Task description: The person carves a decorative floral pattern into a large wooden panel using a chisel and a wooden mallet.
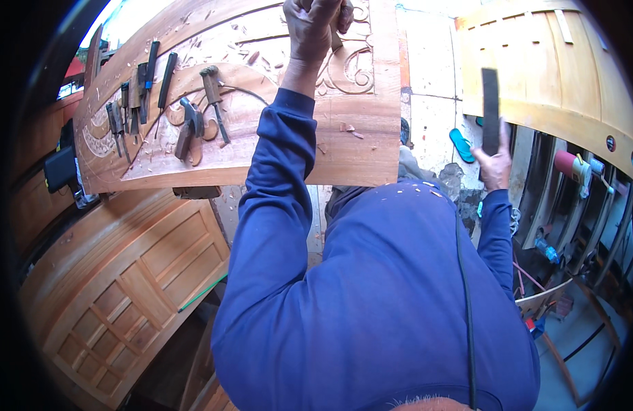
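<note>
My left hand (311, 27) is closed at the top of the picture, over the carved part of a wooden panel (296, 154). What it grips looks like a carving chisel, mostly hidden by the fingers. Out to the right, off the panel, my right hand (494, 168) is wrapped round the lower end of a dark flat bar (490, 103), held upright. Scrollwork (357, 72) is cut into the panel beside my left hand. On the panel's left half lie a hammer (189, 129), a wooden-handled chisel (212, 96) and several more chisels (135, 99).
Wood chips (350, 130) are scattered over the panel. A panelled door (138, 274) leans at lower left. Another wooden panel (535, 68) stands at upper right, near a teal flip-flop (461, 145) on the floor. A pink cylinder (568, 163) lies among dark bars at right.
</note>
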The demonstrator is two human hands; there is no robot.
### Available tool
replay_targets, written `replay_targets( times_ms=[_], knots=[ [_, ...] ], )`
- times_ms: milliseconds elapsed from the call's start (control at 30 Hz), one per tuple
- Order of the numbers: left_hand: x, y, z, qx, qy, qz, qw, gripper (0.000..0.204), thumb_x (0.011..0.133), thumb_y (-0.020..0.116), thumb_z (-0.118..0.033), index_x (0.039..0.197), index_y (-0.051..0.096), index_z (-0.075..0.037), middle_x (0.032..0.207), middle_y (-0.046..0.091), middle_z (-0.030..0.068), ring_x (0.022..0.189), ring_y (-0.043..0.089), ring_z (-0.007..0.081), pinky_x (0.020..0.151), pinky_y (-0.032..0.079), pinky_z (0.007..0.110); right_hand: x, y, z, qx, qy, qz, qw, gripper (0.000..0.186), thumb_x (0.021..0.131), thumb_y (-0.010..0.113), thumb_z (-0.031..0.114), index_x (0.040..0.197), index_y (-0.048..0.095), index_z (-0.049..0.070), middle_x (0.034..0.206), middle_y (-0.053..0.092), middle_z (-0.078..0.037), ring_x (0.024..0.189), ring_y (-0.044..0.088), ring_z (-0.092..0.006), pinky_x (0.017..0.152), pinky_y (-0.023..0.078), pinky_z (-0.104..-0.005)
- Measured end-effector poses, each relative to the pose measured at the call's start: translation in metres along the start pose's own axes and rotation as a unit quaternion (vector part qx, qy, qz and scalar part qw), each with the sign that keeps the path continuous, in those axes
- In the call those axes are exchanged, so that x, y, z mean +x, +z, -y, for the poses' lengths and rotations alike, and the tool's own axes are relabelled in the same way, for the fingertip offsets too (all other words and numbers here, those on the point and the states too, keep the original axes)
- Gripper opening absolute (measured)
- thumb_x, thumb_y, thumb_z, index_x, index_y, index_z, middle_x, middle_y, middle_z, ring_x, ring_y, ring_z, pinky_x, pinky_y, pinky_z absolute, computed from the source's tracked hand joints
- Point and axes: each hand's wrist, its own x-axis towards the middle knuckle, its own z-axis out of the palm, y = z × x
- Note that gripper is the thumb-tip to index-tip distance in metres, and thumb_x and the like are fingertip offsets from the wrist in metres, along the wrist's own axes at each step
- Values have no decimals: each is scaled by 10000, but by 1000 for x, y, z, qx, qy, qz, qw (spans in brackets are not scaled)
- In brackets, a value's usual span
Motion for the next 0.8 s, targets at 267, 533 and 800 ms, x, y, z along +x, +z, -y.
replay_targets(
  times_ms=[267, 533, 800],
  knots=[
    [-6, 3, 13, 165, -86, -4, 983, 261, 888, 816, -156, 1028, 647, -14, 805, 653, 47, 694, 652, 136, 602, 519, 236, 86, 4, 180, 326, -251, -159, 897, 171, 948, 707, 122, 1068, 692, 1, 876, 697, -73, 840, 698, -178, 836, 577, -348],
    [-7, 21, -19, 129, -126, 65, 981, 127, 834, 849, -9, 853, 724, -20, 770, 717, 4, 688, 664, 82, 680, 558, 250, 107, -12, 240, -178, -435, 33, 882, 787, 850, 779, 184, 1568, 456, 190, 1028, 723, -198, 827, 739, -347, 732, 609, -427],
    [8, 9, -3, -32, -183, 36, 982, 161, 811, 799, -39, 782, 641, -43, 696, 603, 11, 613, 583, 88, 570, 481, 263, 94, -1, 220, -85, -341, -2, 936, 867, 797, 772, 88, 1584, 414, 163, 1261, 695, -231, 986, 753, -362, 844, 624, -405]
  ],
)
